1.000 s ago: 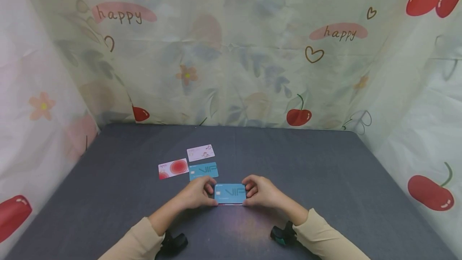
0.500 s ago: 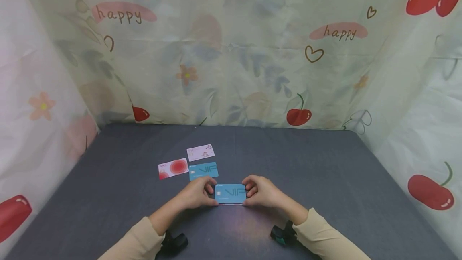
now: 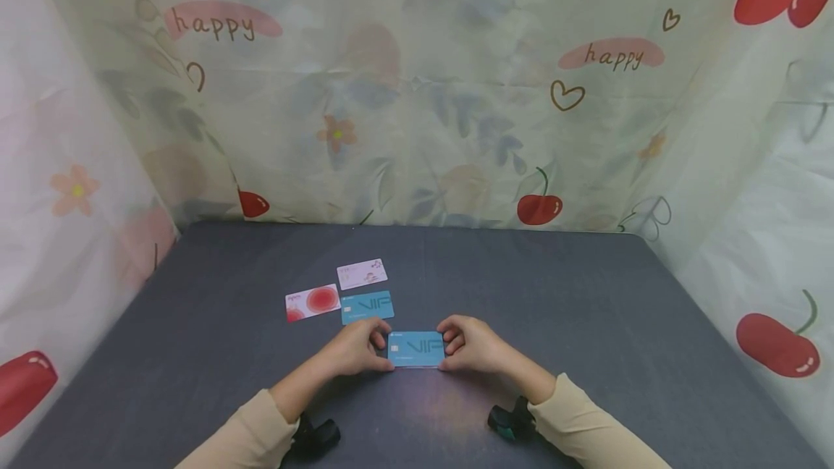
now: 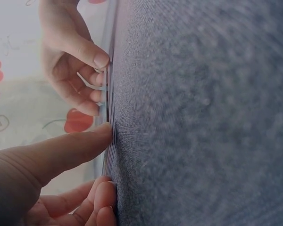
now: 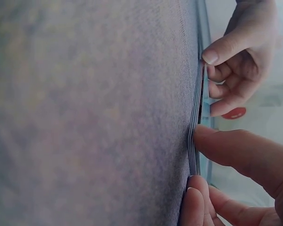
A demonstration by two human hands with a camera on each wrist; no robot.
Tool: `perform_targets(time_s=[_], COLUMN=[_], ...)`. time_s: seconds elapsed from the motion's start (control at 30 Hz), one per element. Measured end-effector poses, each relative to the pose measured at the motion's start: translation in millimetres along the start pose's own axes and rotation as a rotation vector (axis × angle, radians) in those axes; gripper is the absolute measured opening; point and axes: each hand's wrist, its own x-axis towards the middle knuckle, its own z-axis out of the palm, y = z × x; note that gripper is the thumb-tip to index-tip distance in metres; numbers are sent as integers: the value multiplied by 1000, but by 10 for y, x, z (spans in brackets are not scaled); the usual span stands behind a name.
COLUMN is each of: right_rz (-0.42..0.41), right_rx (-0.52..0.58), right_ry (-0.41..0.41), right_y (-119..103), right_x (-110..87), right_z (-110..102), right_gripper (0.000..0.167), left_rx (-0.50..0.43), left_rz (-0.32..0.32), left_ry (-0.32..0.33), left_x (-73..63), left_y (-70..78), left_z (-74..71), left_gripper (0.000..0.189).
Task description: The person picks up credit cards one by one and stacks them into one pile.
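In the head view, a stack of cards (image 3: 415, 349) topped by a blue VIP card lies on the dark table in front of the person. My left hand (image 3: 355, 348) pinches its left end, thumb at the near corner and fingers at the far one. At the right end my right hand (image 3: 478, 344) holds it the same way. Several thin layered card edges (image 4: 110, 89) show in the left wrist view, low against the cloth. The right wrist view shows the layered edges (image 5: 193, 141) too, between thumb and fingers.
Just beyond the left hand lies another blue VIP card (image 3: 366, 307). A white card with red circles (image 3: 313, 303) is left of it, and a pale pink card (image 3: 362, 275) sits behind. Patterned curtains (image 3: 417, 107) enclose the table (image 3: 573, 310) at the back and sides.
Both hands keep their hold at the same spot. The pinkish strip along the stack's near edge looks thinner now. The loose cards stay where they were.
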Motion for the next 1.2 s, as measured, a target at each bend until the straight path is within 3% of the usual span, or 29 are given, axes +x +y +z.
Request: perform_targets(time_s=[0.5,1.2], right_rz=[-19,-9], right_rx=[-53,-45], right_ry=[12,4], right_y=[-23,-44], right_x=[-16,-28], right_z=[-8,-16], right_gripper=[51,52], left_rx=[7,8], left_rz=[3,23], left_ry=[10,-1], left_x=[19,12], left_y=[-19,-36], left_z=[27,18], left_gripper=[47,49])
